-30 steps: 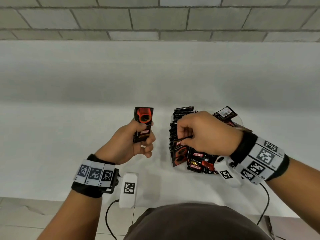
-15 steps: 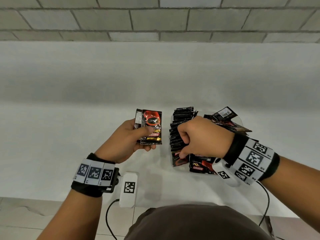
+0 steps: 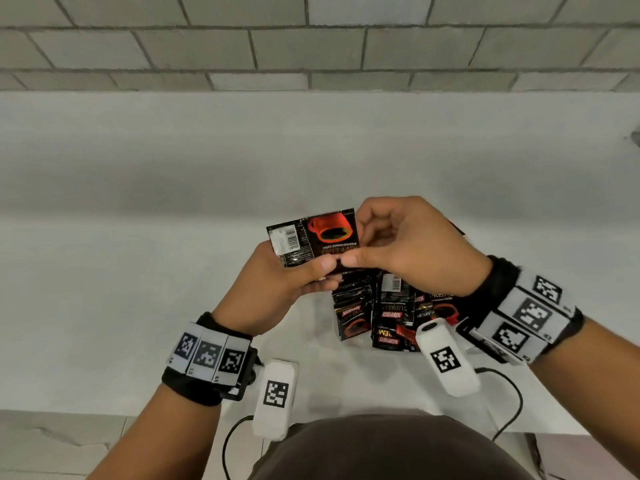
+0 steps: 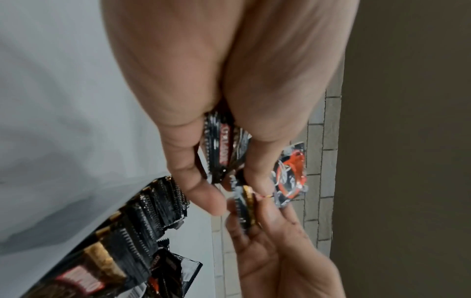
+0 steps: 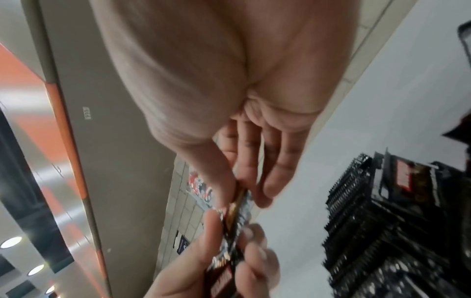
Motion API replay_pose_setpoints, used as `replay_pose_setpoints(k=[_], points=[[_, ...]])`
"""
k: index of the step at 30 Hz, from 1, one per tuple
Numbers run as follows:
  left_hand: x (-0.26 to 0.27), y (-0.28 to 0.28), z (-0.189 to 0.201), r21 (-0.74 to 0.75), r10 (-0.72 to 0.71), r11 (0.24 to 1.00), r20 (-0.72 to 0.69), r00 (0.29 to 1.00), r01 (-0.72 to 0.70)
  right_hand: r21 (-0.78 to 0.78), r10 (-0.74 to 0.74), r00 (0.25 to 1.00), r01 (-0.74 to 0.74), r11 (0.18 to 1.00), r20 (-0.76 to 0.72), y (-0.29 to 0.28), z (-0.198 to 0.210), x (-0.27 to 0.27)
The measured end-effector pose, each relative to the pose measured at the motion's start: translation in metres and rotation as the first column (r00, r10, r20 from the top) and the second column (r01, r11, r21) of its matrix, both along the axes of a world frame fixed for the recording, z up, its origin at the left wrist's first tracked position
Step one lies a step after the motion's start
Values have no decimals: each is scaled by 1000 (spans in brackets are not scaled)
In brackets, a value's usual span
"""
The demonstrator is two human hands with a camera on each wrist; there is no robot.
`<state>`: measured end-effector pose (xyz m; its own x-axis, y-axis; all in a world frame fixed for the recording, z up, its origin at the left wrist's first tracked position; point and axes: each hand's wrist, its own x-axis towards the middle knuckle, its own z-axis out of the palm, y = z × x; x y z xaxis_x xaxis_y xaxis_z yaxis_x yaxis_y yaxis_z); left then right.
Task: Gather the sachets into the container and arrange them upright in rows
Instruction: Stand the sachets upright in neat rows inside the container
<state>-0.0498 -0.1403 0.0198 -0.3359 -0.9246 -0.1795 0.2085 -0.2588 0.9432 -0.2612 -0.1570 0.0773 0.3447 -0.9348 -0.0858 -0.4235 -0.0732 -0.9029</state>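
Black and red coffee sachets (image 3: pixel 313 239) are fanned in my left hand (image 3: pixel 320 270), held above the white table. My right hand (image 3: pixel 351 256) pinches the right edge of the front sachet between thumb and forefinger. The left wrist view shows the small stack (image 4: pixel 219 149) gripped by the left fingers and the right hand (image 4: pixel 267 231) meeting it. Below my right hand stands the clear container (image 3: pixel 358 342), with sachets upright in rows (image 3: pixel 349 306) on its left and others lying loose (image 3: pixel 398 327) on its right. The right wrist view shows those rows (image 5: pixel 369 221) edge-on.
The white table (image 3: pixel 138 271) runs back to a grey block wall (image 3: pixel 311 46). Its front edge (image 3: pixel 104 412) is close to my body. Camera cables (image 3: pixel 512 403) trail over that edge on the right.
My right hand left the container and came up and left to the sachets in my left hand. The left hand moved right and spread its sachets.
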Motion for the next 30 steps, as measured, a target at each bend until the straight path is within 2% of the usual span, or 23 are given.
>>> replay_pose_setpoints(k=[3, 5, 7, 9, 10, 14, 17, 19, 21, 24, 27, 30], points=[[0, 0, -1, 22, 47, 999, 8, 999, -47, -90, -105, 986, 117, 989, 131, -2, 4, -9], [3, -1, 0, 38, 78, 996, -19, 997, -77, -13, -134, 981, 137, 990, 144, -4, 9, -17], [4, -3, 2, 31, 89, 996, -26, 996, -88, 68, -101, 994, 98, 993, 37, -4, 9, -18], [2, -5, 2, 6, 78, 997, 12, 997, -78, 70, -55, 992, 63, 996, -113, -3, 6, -16], [0, -5, 2, -8, 65, 998, 42, 997, -65, 53, -43, 989, 51, 997, -143, -3, 5, -14], [-2, -3, -3, -85, 7, 996, 191, 981, 10, 57, -112, 994, 111, 992, 6, -4, 0, -10], [4, -3, -4, -1, 35, 999, 178, 983, -36, 8, -155, 987, 154, 988, 39, -4, 1, -12], [11, -3, -3, 110, 112, 986, 131, 985, -127, 10, -79, 997, 79, 997, -1, -1, 1, -16], [19, -4, -4, 203, 231, 948, 91, 969, -245, 56, 62, 994, -57, 997, -89, 4, -3, -17], [26, -4, -4, 244, 315, 914, 74, 946, -324, 34, 240, 933, -239, 970, -267, 10, -16, -12], [25, -3, -2, 245, 279, 926, 69, 958, -288, -41, 263, 893, -298, 954, -364, 11, -28, -6], [22, -1, -2, 232, 243, 940, 58, 968, -250, -104, 221, 905, -275, 956, -363, 8, -29, -3]])
